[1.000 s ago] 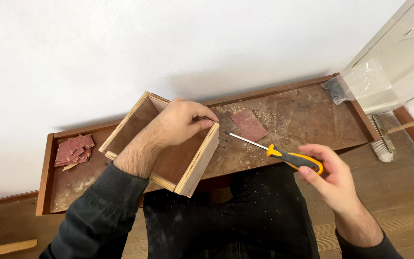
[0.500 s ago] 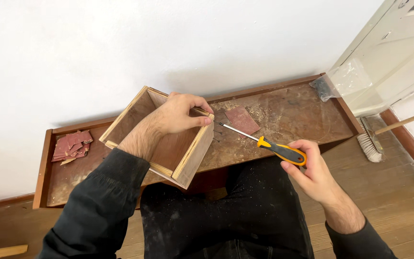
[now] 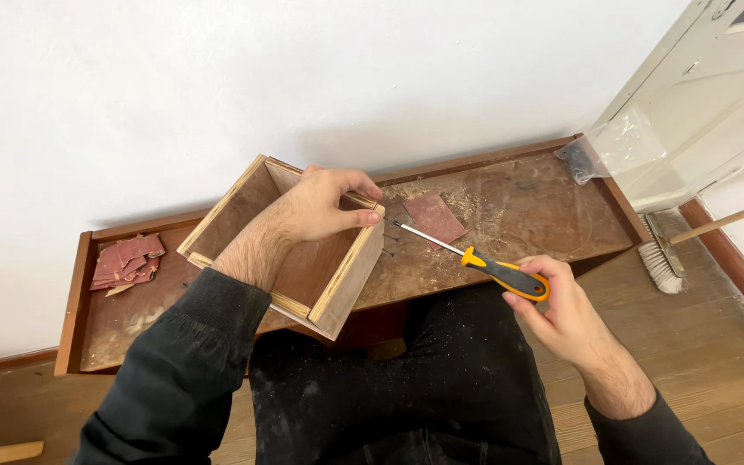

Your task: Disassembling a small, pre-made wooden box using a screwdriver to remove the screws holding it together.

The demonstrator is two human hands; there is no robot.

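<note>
Plywood box gripped at its rim by left hand; right hand clasps screwdriver, tip nr box.

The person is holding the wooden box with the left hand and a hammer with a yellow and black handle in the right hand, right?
Not quite. The head view shows the right hand holding a screwdriver with a yellow and black handle, its thin metal shaft pointing toward the box, not a hammer. The rest is right: the left hand grips the wooden box.
</note>
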